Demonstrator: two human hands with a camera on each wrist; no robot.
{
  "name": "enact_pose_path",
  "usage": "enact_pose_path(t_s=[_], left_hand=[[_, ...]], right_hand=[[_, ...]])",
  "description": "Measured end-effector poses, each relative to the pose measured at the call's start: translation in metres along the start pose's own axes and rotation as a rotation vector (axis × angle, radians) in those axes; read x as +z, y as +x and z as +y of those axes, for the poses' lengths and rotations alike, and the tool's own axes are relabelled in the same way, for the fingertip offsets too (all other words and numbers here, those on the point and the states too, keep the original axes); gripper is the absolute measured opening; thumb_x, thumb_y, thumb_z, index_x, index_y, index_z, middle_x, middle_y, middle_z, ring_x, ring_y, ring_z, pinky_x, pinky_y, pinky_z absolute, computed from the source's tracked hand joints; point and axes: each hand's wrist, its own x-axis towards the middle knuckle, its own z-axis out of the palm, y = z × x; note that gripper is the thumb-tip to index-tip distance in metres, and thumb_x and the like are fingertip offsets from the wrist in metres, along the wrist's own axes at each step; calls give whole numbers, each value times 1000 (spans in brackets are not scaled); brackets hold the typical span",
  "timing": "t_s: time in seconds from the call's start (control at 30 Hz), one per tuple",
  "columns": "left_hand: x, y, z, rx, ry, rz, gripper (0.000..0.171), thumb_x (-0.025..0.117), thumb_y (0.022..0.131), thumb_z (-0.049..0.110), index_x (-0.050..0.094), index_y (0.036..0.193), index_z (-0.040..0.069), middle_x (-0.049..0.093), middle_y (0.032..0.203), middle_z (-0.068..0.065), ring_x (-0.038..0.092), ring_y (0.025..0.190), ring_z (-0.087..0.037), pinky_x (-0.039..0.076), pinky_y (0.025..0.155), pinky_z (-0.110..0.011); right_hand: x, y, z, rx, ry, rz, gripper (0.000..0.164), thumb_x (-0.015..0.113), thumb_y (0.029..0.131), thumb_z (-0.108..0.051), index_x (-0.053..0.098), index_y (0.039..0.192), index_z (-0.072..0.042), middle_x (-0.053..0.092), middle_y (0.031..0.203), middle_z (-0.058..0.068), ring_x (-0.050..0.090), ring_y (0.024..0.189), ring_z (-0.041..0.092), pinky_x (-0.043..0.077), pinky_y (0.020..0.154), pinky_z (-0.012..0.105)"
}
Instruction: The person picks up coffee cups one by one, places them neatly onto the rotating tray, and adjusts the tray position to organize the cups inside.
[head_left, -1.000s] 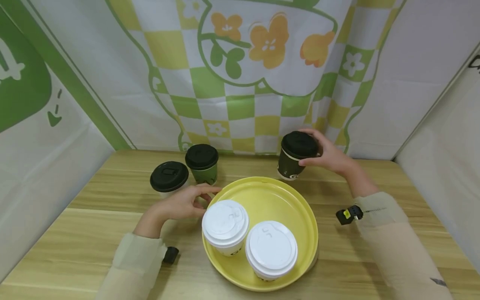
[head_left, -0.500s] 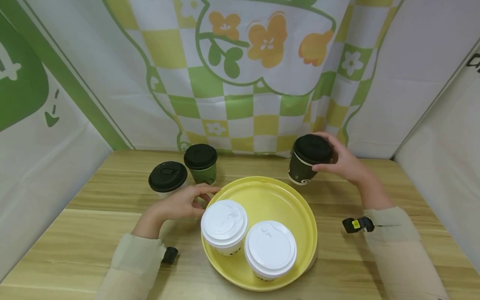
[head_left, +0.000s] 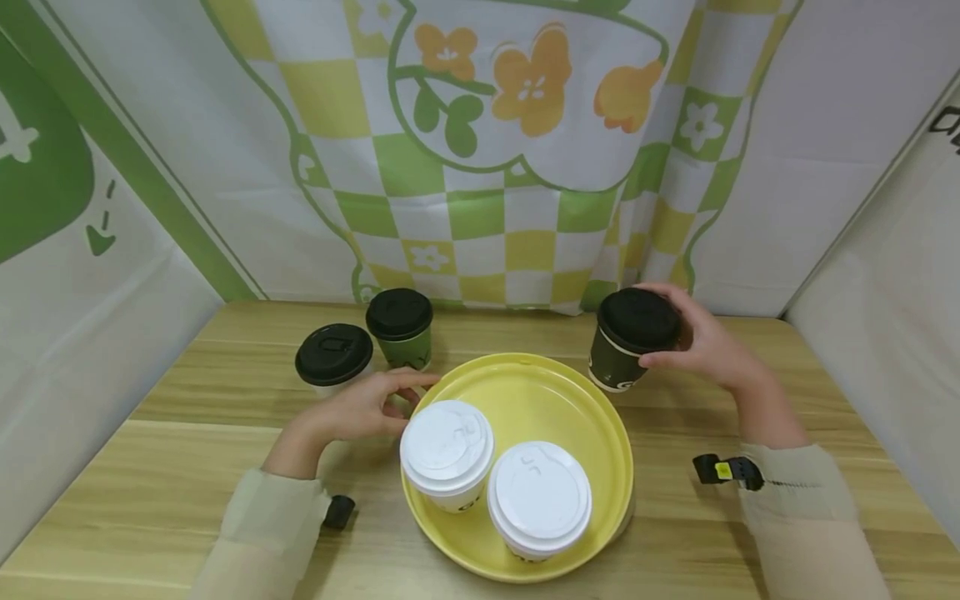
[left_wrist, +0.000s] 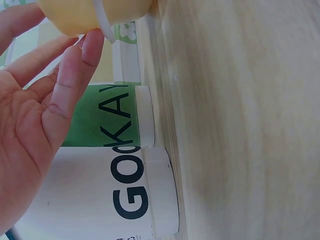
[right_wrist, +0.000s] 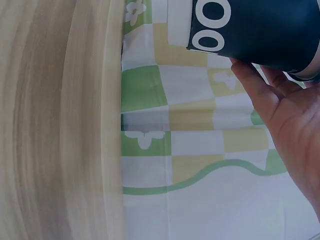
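Note:
My right hand (head_left: 701, 342) grips a dark paper coffee cup (head_left: 621, 360) with a black lid, fingers and thumb round its side. In the right wrist view, the base of this coffee cup (right_wrist: 250, 30) hangs above the tabletop, with curtain visible below it. My left hand (head_left: 360, 407) rests its fingertips against the left rim of a round yellow tray (head_left: 555, 392); in the left wrist view, the fingers (left_wrist: 67, 85) are loosely bent and touch the tray's underside. Two paper cups with white lids (head_left: 447, 446) (head_left: 540, 490) stand upright on the tray.
Behind my left hand, a green coffee cup (head_left: 408, 346) and a white coffee cup (left_wrist: 95, 195), both black-lidded, stand close together on the wooden table (head_left: 187, 467). A checked curtain (head_left: 480, 217) hangs along the back edge, and white walls flank both sides.
My right hand has carried the dark coffee cup to the right and a little toward me. The left hand, the tray and the other cups stay in place.

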Motion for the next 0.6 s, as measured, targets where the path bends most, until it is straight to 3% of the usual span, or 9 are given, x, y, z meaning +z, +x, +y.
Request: enact_pose_path(t_s=[0.6], left_hand=[[0,1,-1,5,2,2,64,73,89,12,46,146,1,52,141,-21,59,117,-34,57,88,-38]], right_hand=[[-3,-23,2,7,29,12,84,69,80,17,32,151,-6,49,140,-8,56,119,3,55,85,20]])
